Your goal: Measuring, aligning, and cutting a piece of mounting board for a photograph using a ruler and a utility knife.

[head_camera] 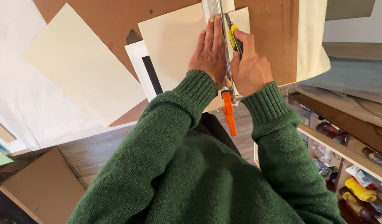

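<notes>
At the far left a large cream sheet (81, 62) lay slantwise, partly on the white paper covering (16, 83) and partly on the brown board (116, 25) that served as the work surface. Next to it a white-bordered print with a dark centre (146, 70) showed from under another cream sheet (174, 45), the one being worked on. On that sheet the left hand (208, 52) lay flat, palm down, its fingers straight and pressed close together, pointing away from the person and bearing on the left side of a long metal straightedge (224, 45) that ran up the middle of the sheet. An orange clamp (229, 112) stuck out at the near end of the straightedge, over the board's edge. Just right of the straightedge, the right hand (251, 68) was closed around a yellow and black utility knife (234, 39), the index finger stretched along its back and the other fingers curled round the handle; the blade end was held against the straightedge's right edge, though the tip itself was too small to make out. A narrow strip of cream sheet (242, 18) showed beyond the knife. Both arms wore green knitted sleeves (174, 124). Further right, a pale cloth (311, 45) hung over the board's end, and low down at the far right stood shelves (348, 153) with bottles, one of them yellow (359, 190).
</notes>
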